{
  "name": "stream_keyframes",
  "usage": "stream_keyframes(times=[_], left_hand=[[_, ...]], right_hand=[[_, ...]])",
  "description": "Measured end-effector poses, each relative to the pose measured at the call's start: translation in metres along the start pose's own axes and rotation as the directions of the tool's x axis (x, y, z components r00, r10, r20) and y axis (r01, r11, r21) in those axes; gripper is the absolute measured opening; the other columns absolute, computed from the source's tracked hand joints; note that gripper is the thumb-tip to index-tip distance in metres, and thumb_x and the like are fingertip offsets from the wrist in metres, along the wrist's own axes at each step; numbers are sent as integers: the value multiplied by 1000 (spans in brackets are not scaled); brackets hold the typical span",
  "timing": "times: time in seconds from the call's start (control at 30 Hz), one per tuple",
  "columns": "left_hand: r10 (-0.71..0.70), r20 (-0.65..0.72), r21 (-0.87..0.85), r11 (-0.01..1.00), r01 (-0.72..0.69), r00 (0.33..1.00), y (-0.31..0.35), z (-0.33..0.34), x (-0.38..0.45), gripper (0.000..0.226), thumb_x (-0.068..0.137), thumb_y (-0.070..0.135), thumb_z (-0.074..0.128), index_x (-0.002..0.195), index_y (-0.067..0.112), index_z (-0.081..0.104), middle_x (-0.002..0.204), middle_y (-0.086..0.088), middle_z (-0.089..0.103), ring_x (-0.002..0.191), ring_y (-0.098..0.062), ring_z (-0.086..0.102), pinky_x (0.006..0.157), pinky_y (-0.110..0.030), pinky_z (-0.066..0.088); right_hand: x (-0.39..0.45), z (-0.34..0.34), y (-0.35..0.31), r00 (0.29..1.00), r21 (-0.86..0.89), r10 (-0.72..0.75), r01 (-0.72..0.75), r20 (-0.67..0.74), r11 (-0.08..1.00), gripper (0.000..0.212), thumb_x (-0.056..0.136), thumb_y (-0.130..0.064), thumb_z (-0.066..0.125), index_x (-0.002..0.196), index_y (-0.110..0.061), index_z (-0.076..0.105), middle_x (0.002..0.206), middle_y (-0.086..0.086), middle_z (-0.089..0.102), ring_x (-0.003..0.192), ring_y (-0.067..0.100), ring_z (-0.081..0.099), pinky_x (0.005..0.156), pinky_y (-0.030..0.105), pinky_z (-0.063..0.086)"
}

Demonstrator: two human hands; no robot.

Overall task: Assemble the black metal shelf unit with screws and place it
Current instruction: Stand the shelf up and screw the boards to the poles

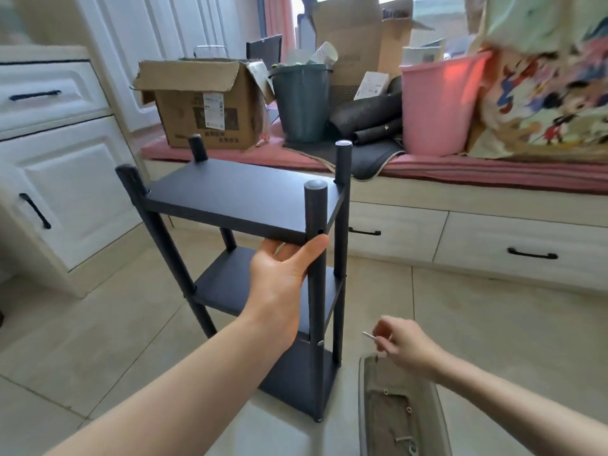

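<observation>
I had the black shelf unit [243,199] standing upright on the tiled floor [98,324] in front of me, all three shelves already seated between the four posts, so most of the build looked done. My left hand [283,274] reached in from the near left and held the top shelf at its near right corner, fingers tucked under the board and the thumb pressed against the near right post [315,291] just below an open screw hole [320,231]. That empty hole told me the top shelf was not yet fastened at this corner. Lower down on the same post a screw [319,342] was already set at the bottom shelf; whether the middle shelf was screwed there I could not tell, since my arm covered it. My right hand [406,345], low and to the right of the unit and well apart from it, pinched a small silver screw [370,336] between thumb and fingertips, above an olive cloth pouch [398,409] lying on the floor. I judged the next job was to drive that screw into the open hole, check the far corners, which I could not see well, and then move the unit to its place. Cardboard boxes and bins sat on the window bench [493,176] at the far side.
</observation>
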State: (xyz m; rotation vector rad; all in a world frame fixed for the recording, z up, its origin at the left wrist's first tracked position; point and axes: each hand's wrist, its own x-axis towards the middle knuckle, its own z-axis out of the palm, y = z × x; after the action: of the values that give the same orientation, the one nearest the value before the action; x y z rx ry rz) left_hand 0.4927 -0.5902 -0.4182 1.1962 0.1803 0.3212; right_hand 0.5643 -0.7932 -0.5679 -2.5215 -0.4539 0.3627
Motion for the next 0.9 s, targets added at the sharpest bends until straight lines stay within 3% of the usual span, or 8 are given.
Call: stream_keyframes(times=[0.1,0.2,0.33,0.47,0.6,0.67,0.77,0.9], left_hand=[[-23,-11,60,998,24,1000,4,-4,-7,66,53,42,85,111,17,67,103,1,77,105,-21,72,105,-43,49],[-29,1,117,993,28,1000,8,-7,-13,52,59,41,82,106,21,70,99,6,78,101,-15,73,95,-33,53],[-20,24,183,983,15,1000,10,-15,-18,46,61,44,79,102,27,67,95,15,77,93,-3,73,78,-17,50],[-32,116,228,974,5,993,15,-25,-17,38,69,35,81,103,27,67,97,15,77,93,0,72,78,-16,50],[-43,187,416,908,-40,981,25,-38,-13,19,84,23,79,99,29,68,92,18,77,90,4,70,76,-13,54],[24,177,574,810,-123,984,29,-46,-11,19,83,32,81,97,26,71,89,14,77,87,1,71,81,-15,54],[296,219,824,454,-339,930,34,-56,-12,23,81,49,77,82,28,69,75,17,70,73,0,67,66,-16,50],[608,400,788,155,-597,686,39,-58,-8,26,80,38,81,88,18,66,77,11,60,79,-13,56,68,-33,54]], right_hand=[[-22,-50,-52,992,434,110,-76,-55,898,10,101,-17,52,97,-14,60,87,3,73,77,16,70,64,26,57],[-37,-88,-104,982,824,176,-50,-61,565,16,104,-14,45,104,-5,57,97,11,76,87,25,74,71,34,60],[-45,-104,-158,979,991,203,-14,-13,131,16,105,-10,39,104,-7,54,103,22,73,100,35,70,87,42,54],[-45,-93,-180,974,998,224,9,-21,55,19,105,-12,37,102,-10,55,106,21,73,106,33,68,103,48,46],[-48,-87,-183,967,997,246,58,-68,51,17,105,-12,38,104,-11,55,105,18,74,107,32,68,106,48,45],[-50,-86,-183,968,997,240,68,-75,34,16,105,-12,39,102,-11,54,104,19,74,105,32,69,103,47,46],[-50,-88,-186,971,997,230,69,-61,-25,15,104,-10,40,99,-10,54,106,25,72,101,36,70,98,47,50],[-51,-90,-187,978,996,200,73,-60,-59,14,104,-9,39,100,-9,52,108,29,69,100,40,70,98,49,51]])
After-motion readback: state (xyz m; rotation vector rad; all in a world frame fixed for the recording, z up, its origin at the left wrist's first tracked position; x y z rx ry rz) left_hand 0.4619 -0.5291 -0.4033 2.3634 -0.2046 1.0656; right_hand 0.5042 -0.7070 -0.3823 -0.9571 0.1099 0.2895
